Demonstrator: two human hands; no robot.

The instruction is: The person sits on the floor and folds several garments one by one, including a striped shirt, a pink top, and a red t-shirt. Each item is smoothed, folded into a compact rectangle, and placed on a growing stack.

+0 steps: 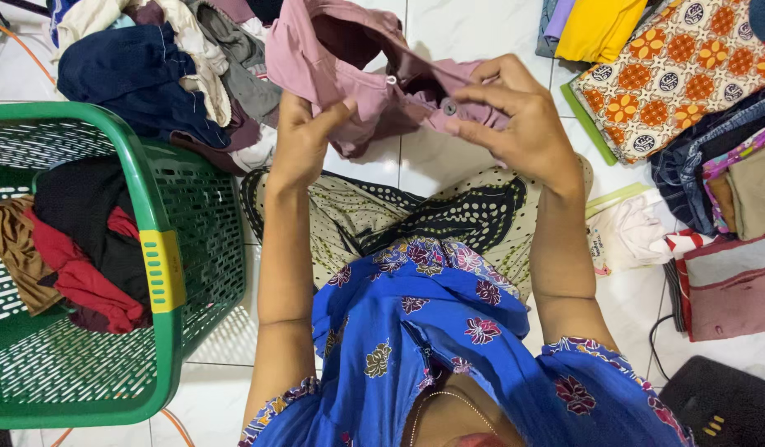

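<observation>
A dusty pink buttoned shirt [333, 58] is held up over the white tiled floor in front of me. My left hand [304, 136] pinches its lower edge on the left. My right hand [519, 120] grips the buttoned placket on the right, fingers curled by a small grey button [449, 107]. Part of the shirt hangs behind my hands. Below them lie my lap in a cream dotted cloth [416, 215] and my blue flowered top [424, 323].
A green plastic laundry basket [163, 273] at the left holds black, red and brown clothes. A loose heap of clothes [167, 66] lies at the top left. Folded stacks, one with an orange patterned cloth [672, 74], stand at the right. A black object [718, 406] sits bottom right.
</observation>
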